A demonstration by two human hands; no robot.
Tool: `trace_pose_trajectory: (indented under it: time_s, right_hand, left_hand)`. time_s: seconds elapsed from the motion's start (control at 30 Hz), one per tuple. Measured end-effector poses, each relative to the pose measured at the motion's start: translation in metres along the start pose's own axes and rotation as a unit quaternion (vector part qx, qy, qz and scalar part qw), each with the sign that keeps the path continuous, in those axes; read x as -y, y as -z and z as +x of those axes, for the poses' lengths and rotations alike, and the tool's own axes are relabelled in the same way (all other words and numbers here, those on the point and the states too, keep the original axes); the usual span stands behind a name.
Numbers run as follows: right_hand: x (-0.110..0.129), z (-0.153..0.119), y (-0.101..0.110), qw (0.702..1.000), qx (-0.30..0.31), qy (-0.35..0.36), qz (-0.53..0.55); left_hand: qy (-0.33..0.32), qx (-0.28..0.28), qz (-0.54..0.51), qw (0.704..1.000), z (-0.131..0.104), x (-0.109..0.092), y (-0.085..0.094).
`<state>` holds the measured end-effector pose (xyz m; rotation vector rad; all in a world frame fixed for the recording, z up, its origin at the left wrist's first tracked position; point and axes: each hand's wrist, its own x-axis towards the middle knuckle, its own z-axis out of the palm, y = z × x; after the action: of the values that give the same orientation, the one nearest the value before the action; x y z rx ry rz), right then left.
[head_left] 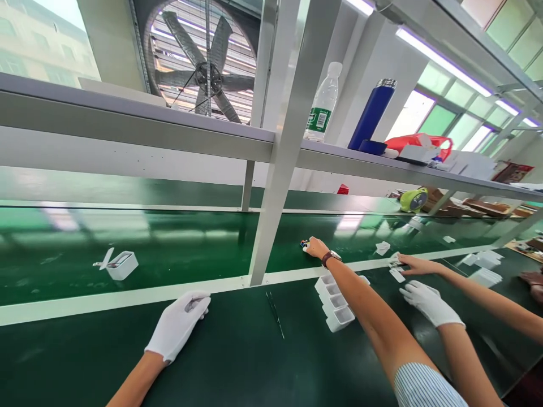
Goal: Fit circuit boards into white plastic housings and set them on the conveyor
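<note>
My left hand (180, 325), in a white glove, rests at the near side of the conveyor's pale edge strip. Its fingers are curled together, and nothing shows in them. My right hand (316, 247), bare with a watch at the wrist, reaches over the green conveyor belt (203, 243). Its fingertips pinch a small part with blue, red and yellow bits (304, 245), partly hidden by the fingers. Below my right forearm stands a row of small white open boxes (337, 305). Tweezers (275, 316) lie on the dark green table (237, 362) between my hands.
An open white box (122, 265) sits on the belt at left. A metal post (275, 186) rises between my hands to a shelf with a bottle (324, 104) and a blue flask (373, 113). At right, a co-worker's gloved hand (430, 302) and bare hand (418, 264) handle white pieces.
</note>
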<state>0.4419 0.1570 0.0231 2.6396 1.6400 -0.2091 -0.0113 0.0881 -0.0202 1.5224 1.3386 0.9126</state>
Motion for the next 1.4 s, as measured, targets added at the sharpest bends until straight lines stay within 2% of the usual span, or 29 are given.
trace_pose_trajectory:
  time_s: [0.13, 0.23, 0.33, 0.43, 0.53, 0.63, 0.7, 0.77, 0.83, 0.93, 1.0, 1.07, 1.13, 1.27, 1.4]
  right_hand:
    - [0.016, -0.011, 0.009, 1.0, -0.004, 0.015, -0.009]
    - [0.027, -0.034, 0.024, 0.999, -0.009, 0.05, -0.01]
    - [0.039, -0.075, 0.039, 0.995, -0.021, 0.101, -0.004]
    - [0.053, -0.135, 0.041, 0.983, -0.04, 0.178, 0.014]
    - [0.072, -0.206, 0.021, 0.962, -0.047, 0.266, 0.038]
    - [0.092, -0.262, -0.013, 0.934, -0.043, 0.35, 0.051]
    - [0.103, -0.285, -0.035, 0.922, -0.046, 0.38, 0.054]
    - [0.106, -0.295, -0.05, 0.915, -0.052, 0.395, 0.058]
    - [0.102, -0.298, -0.056, 0.91, -0.059, 0.405, 0.067]
    - [0.077, -0.297, -0.05, 0.91, -0.078, 0.398, 0.083]
    - [0.051, -0.296, -0.041, 0.927, -0.11, 0.35, 0.081]
    - [0.022, -0.293, -0.036, 0.952, -0.158, 0.256, 0.056]
    - [-0.004, -0.289, -0.035, 0.965, -0.179, 0.189, 0.044]
    - [-0.04, -0.279, -0.051, 0.975, -0.186, 0.118, 0.022]
    - [-0.047, -0.279, -0.065, 0.975, -0.186, 0.123, 0.022]
  left_hand:
    - [0.0, -0.005, -0.013, 1.0, 0.001, 0.001, 0.0]
    - [-0.009, -0.009, -0.021, 1.0, 0.001, 0.002, 0.0]
    - [-0.017, -0.009, -0.031, 0.999, -0.001, 0.001, 0.0]
    - [-0.02, -0.006, -0.024, 1.0, -0.002, 0.0, -0.002]
    - [-0.035, -0.007, 0.011, 0.999, -0.006, 0.001, -0.004]
    - [-0.075, -0.017, 0.059, 0.995, -0.015, 0.002, -0.008]
    - [-0.103, -0.007, 0.081, 0.991, -0.022, 0.001, -0.013]
    - [-0.127, 0.017, 0.096, 0.987, -0.029, 0.0, -0.019]
    - [-0.151, 0.047, 0.111, 0.981, -0.036, -0.003, -0.026]
    - [-0.178, 0.096, 0.129, 0.971, -0.046, -0.008, -0.037]
    - [-0.183, 0.13, 0.138, 0.965, -0.052, -0.011, -0.043]
    - [-0.182, 0.158, 0.145, 0.96, -0.056, -0.013, -0.048]
    - [-0.178, 0.177, 0.146, 0.957, -0.059, -0.015, -0.052]
    - [-0.133, 0.17, 0.118, 0.969, -0.057, -0.02, -0.051]
    - [-0.103, 0.146, 0.081, 0.981, -0.053, -0.021, -0.044]
